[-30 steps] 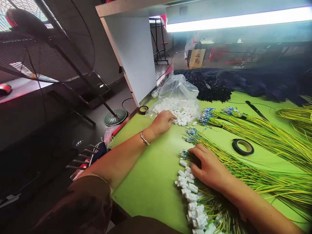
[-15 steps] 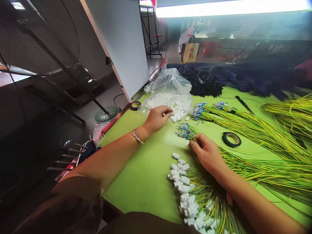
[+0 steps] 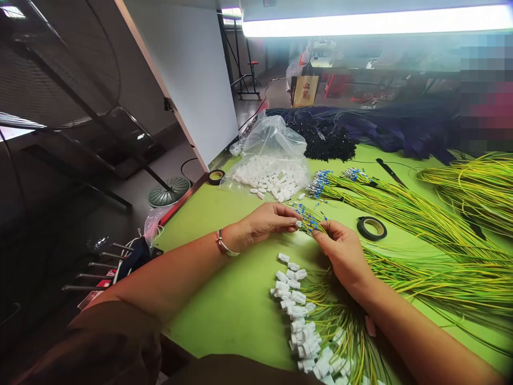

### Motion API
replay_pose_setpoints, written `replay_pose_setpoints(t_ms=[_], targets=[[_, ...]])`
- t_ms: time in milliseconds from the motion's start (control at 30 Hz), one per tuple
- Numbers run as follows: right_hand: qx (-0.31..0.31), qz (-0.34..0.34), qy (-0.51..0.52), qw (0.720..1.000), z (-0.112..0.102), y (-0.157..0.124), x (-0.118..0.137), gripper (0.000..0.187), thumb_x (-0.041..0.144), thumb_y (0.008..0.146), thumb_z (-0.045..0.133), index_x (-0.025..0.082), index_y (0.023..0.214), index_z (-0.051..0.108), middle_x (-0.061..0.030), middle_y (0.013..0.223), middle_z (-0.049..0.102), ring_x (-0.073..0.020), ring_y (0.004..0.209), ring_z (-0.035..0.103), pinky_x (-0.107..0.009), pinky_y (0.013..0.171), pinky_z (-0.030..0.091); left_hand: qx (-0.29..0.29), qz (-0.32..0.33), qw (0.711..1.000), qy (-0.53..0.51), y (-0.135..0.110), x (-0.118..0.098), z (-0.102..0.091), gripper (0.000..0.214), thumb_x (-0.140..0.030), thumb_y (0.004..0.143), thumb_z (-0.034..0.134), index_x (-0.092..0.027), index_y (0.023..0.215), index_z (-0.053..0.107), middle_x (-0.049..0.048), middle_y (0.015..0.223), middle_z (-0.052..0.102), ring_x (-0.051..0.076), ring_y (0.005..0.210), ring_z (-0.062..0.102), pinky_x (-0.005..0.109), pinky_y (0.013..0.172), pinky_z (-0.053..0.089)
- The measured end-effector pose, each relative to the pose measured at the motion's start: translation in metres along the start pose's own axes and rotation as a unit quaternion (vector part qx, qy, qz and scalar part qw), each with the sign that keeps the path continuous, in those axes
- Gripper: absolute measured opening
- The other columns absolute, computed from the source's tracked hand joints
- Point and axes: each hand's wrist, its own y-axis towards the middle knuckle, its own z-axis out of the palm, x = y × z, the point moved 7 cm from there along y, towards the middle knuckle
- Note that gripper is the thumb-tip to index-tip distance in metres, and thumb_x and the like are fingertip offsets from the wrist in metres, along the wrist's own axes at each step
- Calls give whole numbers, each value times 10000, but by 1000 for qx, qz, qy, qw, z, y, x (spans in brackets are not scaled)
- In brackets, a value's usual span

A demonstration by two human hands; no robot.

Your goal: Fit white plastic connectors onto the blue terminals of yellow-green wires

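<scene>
Between thumb and fingertips, my left hand (image 3: 266, 223) pinches a small white connector housing (image 3: 298, 223). Facing it, my right hand (image 3: 345, 247) is closed on a yellow-green wire near its blue-sleeved end, just beside a bundle of wire ends with blue sleeves (image 3: 306, 214). The two hands are close together above the green table (image 3: 224, 299). Below them lies a pile of wires fitted with white connectors (image 3: 302, 321). Behind my left hand, loose white housings (image 3: 280, 184) spill from a clear plastic bag (image 3: 276, 139).
Black tape rolls lie at right (image 3: 372, 229) and at the left edge (image 3: 216, 177). More yellow-green wire bundles (image 3: 441, 240) stretch across the right side. Black connectors (image 3: 328, 141) with dark cables are heaped at the back. A white panel (image 3: 188, 75) stands at left.
My left hand has come from the loose housings toward my right hand, now with a white connector housing in its fingers. My right hand has stayed near the wire ends. The view has shifted slightly.
</scene>
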Motion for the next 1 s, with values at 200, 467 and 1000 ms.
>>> replay_pose_setpoints(t_ms=[200,467,1000], targets=[[-9,-27,-43,999,-1,0,9,145,307,657,569,167,620,568,34,556,444,-100,526,350,-238,498,286,9,-18,999,-25,-1,5,2,343,-192,554,851,-101,854,713,38,740,688,87,646,636,218,690,496],[-11,-32,-68,997,-1,-1,11,129,292,645,560,174,594,543,38,534,425,-99,520,339,-231,487,287,22,-30,999,5,-5,-2,7,319,-280,580,845,-89,803,719,34,684,665,60,571,586,193,599,461],[23,-41,-42,998,5,-3,6,190,327,717,607,196,611,520,44,469,447,-97,462,369,-228,435,288,-30,-14,999,-18,-3,8,4,373,-259,469,889,-70,707,673,37,650,670,90,586,633,209,631,490]])
